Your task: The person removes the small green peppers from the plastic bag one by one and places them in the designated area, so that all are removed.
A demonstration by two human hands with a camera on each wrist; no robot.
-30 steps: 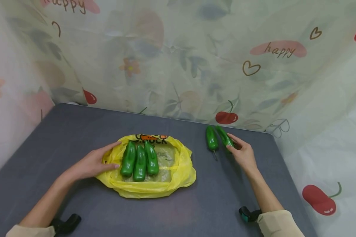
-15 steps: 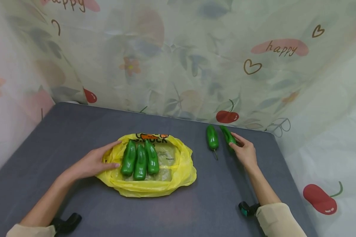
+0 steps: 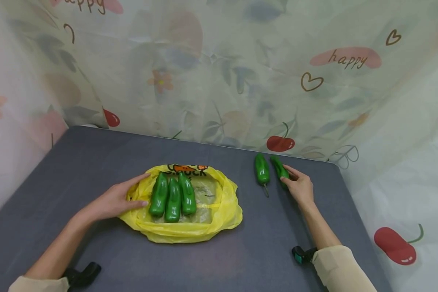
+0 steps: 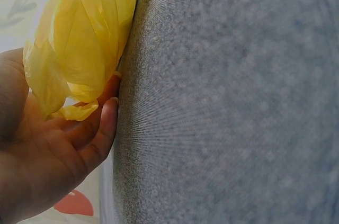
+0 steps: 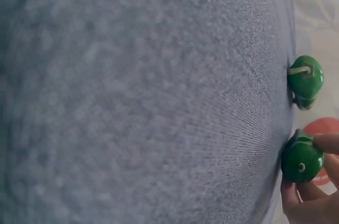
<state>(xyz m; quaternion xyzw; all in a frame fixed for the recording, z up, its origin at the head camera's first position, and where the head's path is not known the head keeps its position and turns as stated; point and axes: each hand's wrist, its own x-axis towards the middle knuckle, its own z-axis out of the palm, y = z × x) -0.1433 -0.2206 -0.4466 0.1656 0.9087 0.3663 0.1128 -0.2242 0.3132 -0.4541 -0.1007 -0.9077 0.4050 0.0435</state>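
A yellow plastic bag [image 3: 226,207] lies spread on the table with its mouth facing up, and three glossy green chili peppers [image 3: 173,200] rest side by side in its left part. My left hand [image 3: 111,200] holds the bag's left edge, its thumb lying over the rim; in the left wrist view its fingers [image 4: 103,134] curve round the yellow plastic. At the far right, my right hand [image 3: 300,188] grips another green chili pepper [image 3: 278,167] between thumb and fingers, on the table. Just left of it lies a stemmed green chili pepper [image 3: 262,169], apart from the hand.
Everything stands on a dark grey table [image 3: 219,267]. A patterned curtain [image 3: 219,73] hangs right behind its far edge, close to the two loose peppers. Grey tabletop lies between the bag and those peppers.
My right hand has moved its pepper slightly right, widening the gap to the stemmed pepper. My left hand and the bag have stayed in place.
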